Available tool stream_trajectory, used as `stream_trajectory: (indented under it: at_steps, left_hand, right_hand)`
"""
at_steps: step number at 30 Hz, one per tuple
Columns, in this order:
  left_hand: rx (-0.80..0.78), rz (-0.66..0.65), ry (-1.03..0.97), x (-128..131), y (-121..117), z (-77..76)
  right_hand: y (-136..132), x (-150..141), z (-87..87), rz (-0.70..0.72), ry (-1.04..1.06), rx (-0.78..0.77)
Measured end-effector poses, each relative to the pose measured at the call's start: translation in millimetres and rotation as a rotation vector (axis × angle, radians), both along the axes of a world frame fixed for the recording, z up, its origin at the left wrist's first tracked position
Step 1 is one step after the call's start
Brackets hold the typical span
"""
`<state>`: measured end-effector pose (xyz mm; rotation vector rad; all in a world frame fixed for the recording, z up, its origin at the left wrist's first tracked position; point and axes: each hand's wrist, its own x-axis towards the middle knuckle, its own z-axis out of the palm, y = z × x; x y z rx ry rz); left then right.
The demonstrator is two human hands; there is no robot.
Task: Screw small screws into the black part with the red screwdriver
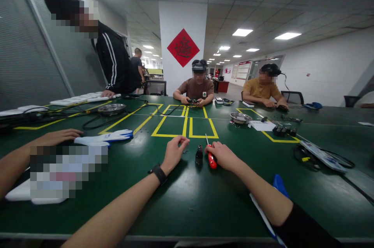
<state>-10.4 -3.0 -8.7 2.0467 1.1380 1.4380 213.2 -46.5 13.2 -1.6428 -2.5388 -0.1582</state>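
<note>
My right hand [222, 156] has its fingers closed on a red-handled screwdriver [212, 160], whose thin metal shaft points away from me across the table. Just left of it a small black bottle-shaped part [199, 156] stands upright on the green tabletop, apart from both hands. My left hand [173, 153], with a black band on the wrist, hovers low with thumb and fingertips drawn together. What that pinch holds, if anything, is too small to make out. Several tiny metal bits [185, 151] lie beside its fingertips.
Yellow tape [169, 136] marks rectangles on the table [163, 209]. White-blue gloves [111, 136] and another person's forearm [43, 139] are left. Metal bowls [240, 118], black parts [284, 131] and cables lie further off. Co-workers sit opposite; one person stands at left.
</note>
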Motion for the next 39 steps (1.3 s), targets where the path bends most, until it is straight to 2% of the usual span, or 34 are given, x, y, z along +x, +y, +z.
stream_trajectory:
  at_steps: [4, 8, 10, 13, 15, 19, 25, 29, 36, 39]
  left_hand:
    - [0.06, 0.022, 0.057, 3.1, -11.2, 6.2]
    - [0.143, 0.007, 0.114, 5.7, -23.8, 10.2]
    - [0.194, -0.031, 0.107, 7.6, -31.4, 10.9]
    - [0.258, -0.129, 0.11, 12.6, -43.2, 10.1]
    - [0.276, -0.175, 0.112, 16.7, -49.1, 8.8]
    - [0.281, -0.196, 0.101, 21.3, -52.7, 6.7]
    - [0.257, -0.203, 0.095, 19.5, -51.0, 7.3]
    - [0.228, -0.204, 0.102, 20.2, -52.2, 9.0]
    - [0.23, -0.036, -0.012, 21.7, -47.9, 14.5]
    - [0.239, -0.006, 0.009, 21.5, -45.2, 15.4]
  right_hand:
    - [0.0, 1.2, 2.8, 0.035, -0.015, 0.036]
    - [-6.2, -5.0, 13.2, 0.033, 0.205, 0.314]
    - [-11.9, -12.1, 18.6, 0.159, 0.37, 0.447]
    - [-20.3, -23.2, 20.7, 0.412, 0.483, 0.545]
    - [-23.4, -28.0, 17.9, 0.491, 0.529, 0.562]
    - [-23.3, -30.5, 10.1, 0.547, 0.644, 0.587]
    - [-23.8, -32.4, 6.6, 0.551, 0.744, 0.592]
    - [-25.6, -34.7, 7.9, 0.505, 0.783, 0.514]
    - [-25.6, -31.9, 13.3, 0.272, 0.947, 0.482]
    - [-24.7, -30.1, 15.3, 0.199, 0.973, 0.484]
